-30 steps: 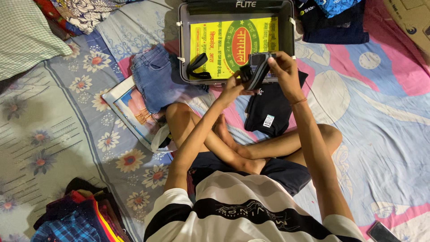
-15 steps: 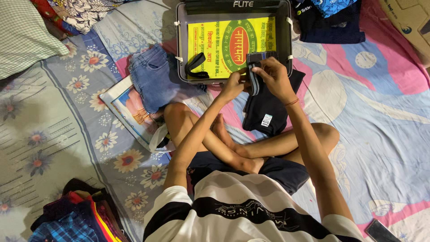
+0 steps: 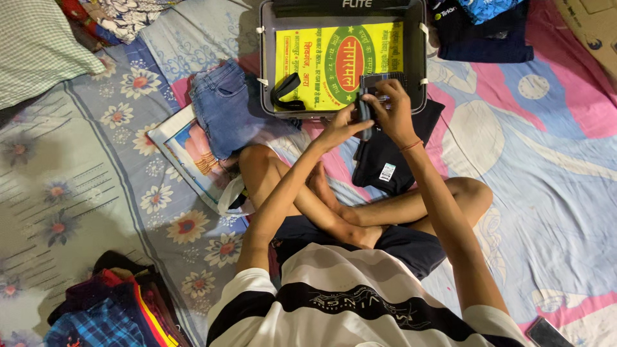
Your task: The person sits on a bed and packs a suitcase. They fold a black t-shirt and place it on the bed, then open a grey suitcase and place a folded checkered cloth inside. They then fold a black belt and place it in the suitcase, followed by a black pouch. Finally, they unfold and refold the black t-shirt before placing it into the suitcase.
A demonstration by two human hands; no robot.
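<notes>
Since a second ago, both hands have lowered the dark strap (image 3: 366,110) to the suitcase (image 3: 265,64) rim at 12 o'clock. I see my left hand (image 3: 340,125) and right hand (image 3: 392,109) pinching it together, steadying it. Jeans (image 3: 222,106) lie at 10 o'clock.

matt grey plastic suitcase (image 3: 265,58) holds a glossy yellow plastic bag (image 3: 321,64); denim shorts (image 3: 222,106) look coarse beside soft printed cotton bedsheet (image 3: 546,167).

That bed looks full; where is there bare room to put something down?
Bare sheet lies right of the person's knee, below the dark clothes pile, and left of the jeans. Crowded: both hands at the suitcase.
</notes>
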